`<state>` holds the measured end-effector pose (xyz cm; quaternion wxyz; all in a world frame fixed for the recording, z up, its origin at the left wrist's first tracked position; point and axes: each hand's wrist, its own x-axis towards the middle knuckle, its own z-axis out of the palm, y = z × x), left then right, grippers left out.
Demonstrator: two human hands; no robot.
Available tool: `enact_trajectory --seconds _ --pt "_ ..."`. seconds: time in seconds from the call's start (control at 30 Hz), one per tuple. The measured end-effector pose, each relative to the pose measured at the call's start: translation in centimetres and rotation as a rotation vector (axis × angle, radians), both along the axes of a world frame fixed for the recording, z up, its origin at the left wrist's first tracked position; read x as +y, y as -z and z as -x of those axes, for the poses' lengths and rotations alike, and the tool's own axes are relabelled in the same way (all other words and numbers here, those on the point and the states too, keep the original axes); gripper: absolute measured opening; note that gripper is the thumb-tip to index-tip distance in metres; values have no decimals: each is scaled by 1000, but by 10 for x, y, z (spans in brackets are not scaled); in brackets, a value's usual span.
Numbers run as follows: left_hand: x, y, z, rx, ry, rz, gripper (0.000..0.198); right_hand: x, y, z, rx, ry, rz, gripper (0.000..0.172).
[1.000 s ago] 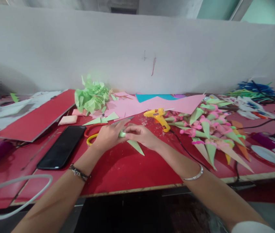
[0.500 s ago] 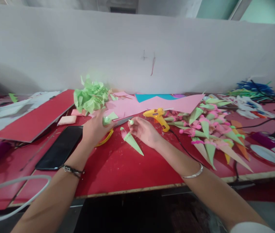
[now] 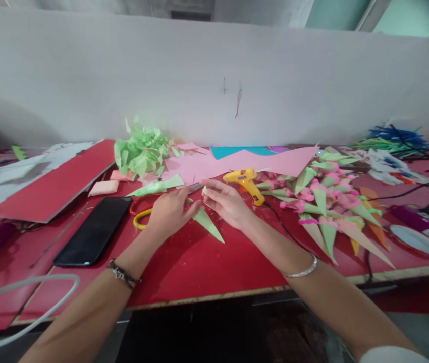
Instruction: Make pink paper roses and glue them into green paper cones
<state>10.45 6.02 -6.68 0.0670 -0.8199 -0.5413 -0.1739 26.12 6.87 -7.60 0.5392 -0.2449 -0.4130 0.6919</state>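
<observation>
My right hand (image 3: 225,202) is closed, pinching a tiny pale green piece (image 3: 204,190) between thumb and fingertips. Close by on its left, my left hand (image 3: 171,212) reaches over the wide end of a light green paper cone (image 3: 209,225). Thumb and fingers of that hand are apart, with nothing seen between them. The cone lies on the red tabletop with its tip toward me; its decorated top is hidden by the left hand. Scissors with a yellow and red handle (image 3: 141,219) lie partly under the left hand. A crumpled green bundle (image 3: 152,188) rests behind them.
A yellow hot glue gun (image 3: 244,180) stands behind my right hand, its cord running right. Many finished-looking paper cones (image 3: 324,196) are heaped at right. A black phone (image 3: 94,231), green crumpled paper (image 3: 141,148) and a red board (image 3: 59,181) lie left. Pink sheet (image 3: 237,164) lies behind.
My left hand has let go of the green bundle, which now lies on the table, and has moved right and toward me over the cone. The right hand stays almost in place.
</observation>
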Motion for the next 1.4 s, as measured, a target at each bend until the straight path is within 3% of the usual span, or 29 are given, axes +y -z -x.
enact_trajectory --seconds 0.17,0.3,0.5,0.8,1.03,1.2,1.4 --pt "-10 2 -11 159 9 49 53 0 0 1 -21 36 -3 18" --pt "-9 7 -10 169 11 81 50 -1 -1 -1 -11 13 -29 14" --pt "-5 8 -5 -1 78 161 45 -1 -2 -1 -27 21 29 18" --pt "2 15 -2 -416 261 234 35 0 -1 -1 -4 38 65 22" --pt "5 15 -1 -629 252 225 36 2 0 -3 -40 63 10 13" --pt "5 15 -2 -700 305 248 36 1 0 -2 -55 78 30 21" --pt "3 13 -3 -678 345 218 36 -1 2 -3 -326 124 -231 14"
